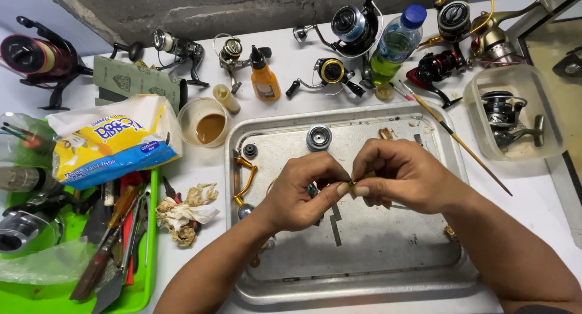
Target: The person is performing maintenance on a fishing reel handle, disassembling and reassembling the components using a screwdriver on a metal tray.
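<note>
Left hand (301,193) and right hand (397,174) meeting over metal tray (364,271), fingertips of both pinching same small brass-coloured part (353,187) between them. Gold reel handle (244,180) lying at tray's left edge, spool (319,138) sitting near tray's far edge. Orange oil bottle (265,77) and fishing reels (333,71) standing beyond tray on tabletop (200,241). Crumpled rag (185,214) lying left of tray.

A: What is sitting between the fingertips?

B: A small, brass-coloured metal part (353,187), mostly hidden, being pinched from both sides over the middle of the dented silver metal tray (376,262).

A: Its shape?

B: Cannot tell; only a sliver is showing.
</note>
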